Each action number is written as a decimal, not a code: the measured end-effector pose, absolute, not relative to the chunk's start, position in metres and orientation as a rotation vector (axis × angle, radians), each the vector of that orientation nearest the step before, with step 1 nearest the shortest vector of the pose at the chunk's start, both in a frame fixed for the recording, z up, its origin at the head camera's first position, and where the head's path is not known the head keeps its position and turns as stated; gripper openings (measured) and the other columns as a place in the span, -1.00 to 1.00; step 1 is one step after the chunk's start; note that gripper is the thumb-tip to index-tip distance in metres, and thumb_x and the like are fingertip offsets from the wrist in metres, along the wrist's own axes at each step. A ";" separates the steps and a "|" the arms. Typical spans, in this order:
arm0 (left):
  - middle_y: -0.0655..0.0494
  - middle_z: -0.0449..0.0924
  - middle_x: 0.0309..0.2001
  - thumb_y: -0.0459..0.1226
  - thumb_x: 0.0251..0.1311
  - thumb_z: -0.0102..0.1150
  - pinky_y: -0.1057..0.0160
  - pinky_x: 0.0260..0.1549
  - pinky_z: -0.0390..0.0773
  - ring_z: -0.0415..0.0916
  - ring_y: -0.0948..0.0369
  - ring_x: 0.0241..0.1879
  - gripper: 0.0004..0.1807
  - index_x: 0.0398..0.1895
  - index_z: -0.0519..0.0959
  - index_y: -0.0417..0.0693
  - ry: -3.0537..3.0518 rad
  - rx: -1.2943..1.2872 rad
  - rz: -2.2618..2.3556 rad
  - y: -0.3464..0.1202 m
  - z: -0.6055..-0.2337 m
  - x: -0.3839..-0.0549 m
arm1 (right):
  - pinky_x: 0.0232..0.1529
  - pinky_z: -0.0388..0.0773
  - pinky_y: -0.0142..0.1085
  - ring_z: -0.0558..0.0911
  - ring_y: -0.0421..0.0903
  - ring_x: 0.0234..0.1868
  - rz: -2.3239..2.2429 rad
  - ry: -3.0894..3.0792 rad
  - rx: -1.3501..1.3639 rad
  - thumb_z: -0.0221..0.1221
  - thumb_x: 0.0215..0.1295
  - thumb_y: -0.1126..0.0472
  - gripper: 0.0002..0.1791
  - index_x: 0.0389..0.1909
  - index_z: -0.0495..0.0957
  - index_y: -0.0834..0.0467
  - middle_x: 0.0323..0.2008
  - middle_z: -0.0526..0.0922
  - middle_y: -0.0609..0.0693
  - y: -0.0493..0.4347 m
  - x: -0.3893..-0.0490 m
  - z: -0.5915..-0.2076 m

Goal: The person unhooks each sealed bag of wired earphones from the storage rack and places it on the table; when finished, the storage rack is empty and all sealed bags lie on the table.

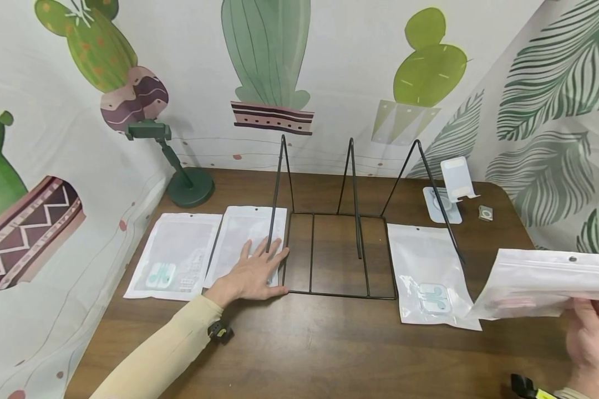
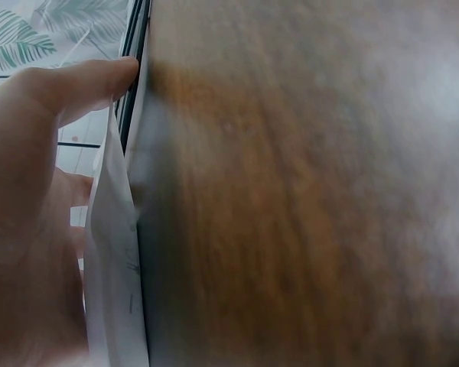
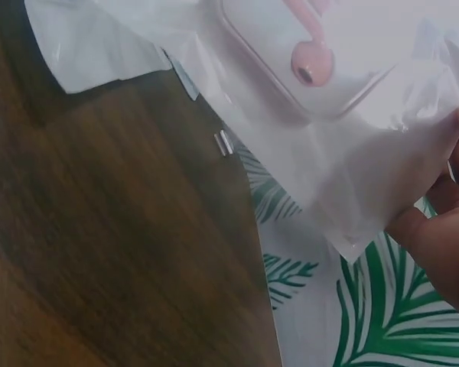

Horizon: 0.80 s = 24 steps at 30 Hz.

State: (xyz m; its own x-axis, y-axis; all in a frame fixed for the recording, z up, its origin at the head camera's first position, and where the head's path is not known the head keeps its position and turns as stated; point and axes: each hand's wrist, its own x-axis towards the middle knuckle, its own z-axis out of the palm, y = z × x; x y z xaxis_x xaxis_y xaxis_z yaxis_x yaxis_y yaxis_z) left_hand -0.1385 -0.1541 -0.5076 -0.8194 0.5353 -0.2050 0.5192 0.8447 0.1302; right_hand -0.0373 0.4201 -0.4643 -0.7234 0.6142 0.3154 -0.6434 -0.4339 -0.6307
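Note:
My left hand [image 1: 254,271] rests with spread fingers on a white zip pouch [image 1: 242,230], its thumb and fingertips at the left side of a black wire rack [image 1: 339,295]. At the right, my right hand [image 1: 596,338] pinches another white zip pouch [image 1: 544,277] by its lower edge, holding it above the table. Through that pouch's clear side, pink earphones [image 3: 314,65] in a case show in the right wrist view. A pouch with pale green earphones [image 1: 434,299] lies right of the rack. At the far left lies a similar pouch [image 1: 187,238].
A dark green phone stand [image 1: 191,187] is at the back left of the brown table [image 1: 324,354]. Behind the right pouch stand a white folding stand [image 1: 456,180] and a small square clip-like device [image 1: 486,213]. The rack's three tall uprights rise near the patterned wall cloth.

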 end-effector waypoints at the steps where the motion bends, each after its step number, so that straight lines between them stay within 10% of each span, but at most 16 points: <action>1: -0.01 -0.18 0.57 0.46 0.09 -0.09 -0.36 0.38 -0.20 -0.25 -0.08 0.54 0.05 0.56 -0.03 0.17 2.790 0.810 0.103 -0.154 -0.508 -0.138 | -0.52 0.50 -0.36 0.59 0.00 -0.49 2.174 -0.961 0.039 -0.02 0.18 0.71 -0.85 -0.22 0.39 0.64 -0.35 0.65 0.31 0.421 -0.037 -0.465; 5: -0.02 -0.18 0.57 0.45 0.10 -0.09 -0.36 0.38 -0.21 -0.25 -0.08 0.54 0.05 0.56 -0.03 0.17 2.788 0.811 0.106 -0.154 -0.506 -0.138 | -0.64 0.25 -0.42 0.53 -0.04 -0.59 2.226 -0.963 0.001 -0.10 0.26 0.69 -0.86 -0.27 0.43 0.58 -0.43 0.63 0.27 0.427 -0.035 -0.466; 13: -0.02 -0.18 0.57 0.46 0.10 -0.09 -0.35 0.38 -0.21 -0.26 -0.08 0.54 0.05 0.56 -0.04 0.18 2.788 0.801 0.105 -0.155 -0.505 -0.138 | -0.48 0.51 -0.41 0.57 -0.07 -0.53 2.165 -1.049 -0.132 -0.08 0.30 0.65 -0.81 -0.29 0.51 0.51 -0.43 0.66 0.21 0.433 -0.035 -0.468; 24: -0.01 -0.18 0.57 0.46 0.09 -0.09 -0.35 0.38 -0.24 -0.27 -0.07 0.55 0.05 0.56 -0.03 0.18 2.789 0.796 0.124 -0.156 -0.508 -0.138 | -0.52 0.07 -0.43 0.29 -0.20 -0.54 1.966 -1.301 -0.405 -0.06 0.36 0.55 -0.74 -0.48 0.46 0.27 -0.56 0.43 -0.02 0.447 -0.033 -0.473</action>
